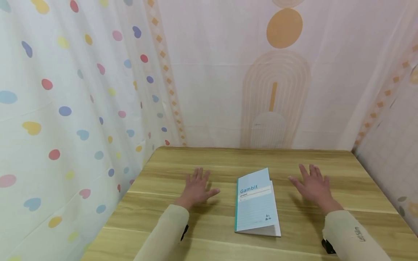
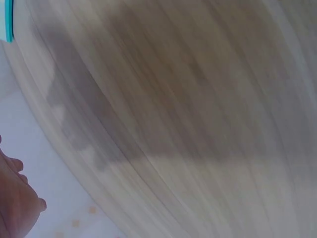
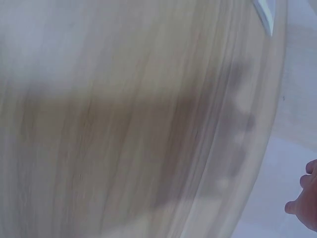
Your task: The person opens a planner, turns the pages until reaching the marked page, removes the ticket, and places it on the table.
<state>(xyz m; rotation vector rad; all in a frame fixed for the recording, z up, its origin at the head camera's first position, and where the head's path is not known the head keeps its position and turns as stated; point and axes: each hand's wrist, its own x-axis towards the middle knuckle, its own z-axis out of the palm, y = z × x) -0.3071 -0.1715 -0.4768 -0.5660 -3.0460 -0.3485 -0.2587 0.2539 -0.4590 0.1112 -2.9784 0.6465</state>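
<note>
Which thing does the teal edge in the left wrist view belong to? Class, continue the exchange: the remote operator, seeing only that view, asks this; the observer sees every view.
Observer: A notebook marked "Gambit", seen in the head view.
Operator: Where is the right hand?
Observer: On the other side of the notebook from the left hand, fingers spread.
Operator: Is either hand touching the notebook?
Observer: No, the head view shows both apart from it.
</note>
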